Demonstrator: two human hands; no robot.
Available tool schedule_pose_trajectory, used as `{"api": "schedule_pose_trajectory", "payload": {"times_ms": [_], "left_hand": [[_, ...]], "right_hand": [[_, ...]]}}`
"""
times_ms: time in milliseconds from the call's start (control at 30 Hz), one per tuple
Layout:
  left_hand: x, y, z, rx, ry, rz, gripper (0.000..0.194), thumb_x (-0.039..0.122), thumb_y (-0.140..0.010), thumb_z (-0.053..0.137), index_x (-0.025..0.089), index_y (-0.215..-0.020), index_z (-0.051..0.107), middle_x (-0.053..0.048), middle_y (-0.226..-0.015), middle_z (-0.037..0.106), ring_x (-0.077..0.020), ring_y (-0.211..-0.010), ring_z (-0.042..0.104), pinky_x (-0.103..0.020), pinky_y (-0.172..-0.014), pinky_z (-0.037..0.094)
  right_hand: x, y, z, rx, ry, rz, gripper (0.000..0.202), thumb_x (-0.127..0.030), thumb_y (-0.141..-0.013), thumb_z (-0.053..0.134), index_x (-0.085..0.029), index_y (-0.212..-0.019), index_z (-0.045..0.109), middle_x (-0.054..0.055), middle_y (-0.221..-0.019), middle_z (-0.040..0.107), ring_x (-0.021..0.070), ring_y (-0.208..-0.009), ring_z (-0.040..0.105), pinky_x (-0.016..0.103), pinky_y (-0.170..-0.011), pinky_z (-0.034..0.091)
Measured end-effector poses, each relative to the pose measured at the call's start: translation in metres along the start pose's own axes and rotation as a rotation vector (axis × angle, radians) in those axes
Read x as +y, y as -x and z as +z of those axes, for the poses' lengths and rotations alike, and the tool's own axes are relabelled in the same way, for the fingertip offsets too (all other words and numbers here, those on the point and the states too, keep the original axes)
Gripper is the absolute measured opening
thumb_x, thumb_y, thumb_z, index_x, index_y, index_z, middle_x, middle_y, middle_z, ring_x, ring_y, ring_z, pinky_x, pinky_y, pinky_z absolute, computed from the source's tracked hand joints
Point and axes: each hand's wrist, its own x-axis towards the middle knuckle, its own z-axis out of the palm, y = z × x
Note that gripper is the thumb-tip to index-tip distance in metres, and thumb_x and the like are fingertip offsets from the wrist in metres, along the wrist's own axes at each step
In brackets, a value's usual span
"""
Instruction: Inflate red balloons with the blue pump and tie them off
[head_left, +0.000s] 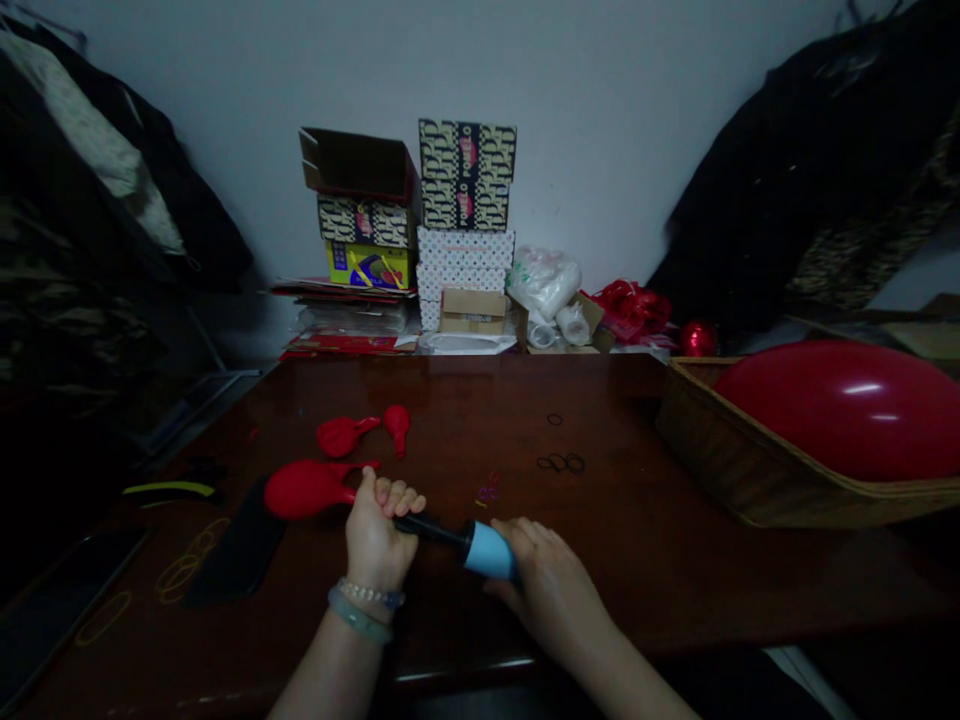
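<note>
A small pump with a light blue body (489, 552) and a black shaft lies between my hands over the table's near part. My right hand (551, 580) is wrapped round the blue body. My left hand (381, 530) is closed on the neck of a red balloon (304, 489) and the pump's black end; the exact joint is hidden by the fingers. The balloon is slightly filled and points left. Two limp red balloons, one (341, 436) at left and one (397, 425) beside it, lie farther back.
A wicker basket (720, 480) with a large red balloon (840, 410) stands at right. Black bands (561, 463) and small coloured bands (487, 492) lie mid-table. At left are a dark phone-like slab (240, 550) and yellow bands (178, 575). Boxes (466, 205) are stacked at the back.
</note>
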Motion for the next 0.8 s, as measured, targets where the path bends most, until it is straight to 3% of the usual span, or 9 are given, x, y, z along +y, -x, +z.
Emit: {"api": "schedule_pose_trajectory", "payload": {"times_ms": [267,433,567,800], "left_hand": [[0.0,-0.005,-0.004,0.022,-0.009,-0.143,0.044,0.026,-0.09,0.049,0.019,-0.052,0.029,0.007,-0.04,0.025,-0.0063,-0.033,0.027,-0.022,-0.039,0.027],[-0.014,0.0,-0.004,0.007,-0.028,-0.153,0.046,0.031,-0.09,0.049,0.019,-0.051,0.029,0.007,-0.039,0.024,-0.006,-0.033,0.025,-0.022,-0.039,0.025],[-0.022,0.003,-0.003,-0.003,-0.04,-0.12,0.047,0.035,-0.09,0.05,0.019,-0.051,0.029,0.007,-0.039,0.024,-0.0059,-0.033,0.025,-0.022,-0.039,0.025],[-0.019,0.003,-0.002,-0.041,0.024,-0.095,0.046,0.031,-0.089,0.051,0.019,-0.052,0.027,0.008,-0.039,0.024,-0.0059,-0.033,0.025,-0.022,-0.04,0.025]], "right_hand": [[-0.009,0.005,-0.014,-0.202,-0.122,0.056,0.036,-0.039,-0.073,0.072,-0.025,-0.105,0.065,0.003,-0.096,0.065,0.0214,-0.09,0.061,0.028,-0.08,0.042],[-0.015,0.005,-0.01,-0.166,-0.131,0.042,0.035,-0.034,-0.074,0.071,-0.025,-0.107,0.063,0.002,-0.097,0.065,0.0208,-0.09,0.061,0.027,-0.08,0.042],[-0.015,0.004,-0.004,-0.116,-0.083,0.041,0.045,-0.032,-0.076,0.07,-0.024,-0.119,0.058,0.005,-0.106,0.064,0.0227,-0.096,0.059,0.03,-0.086,0.042],[-0.014,0.003,0.006,0.011,0.023,-0.004,0.057,-0.023,-0.073,0.072,-0.023,-0.127,0.053,0.007,-0.109,0.062,0.0259,-0.1,0.056,0.038,-0.089,0.043]]}}
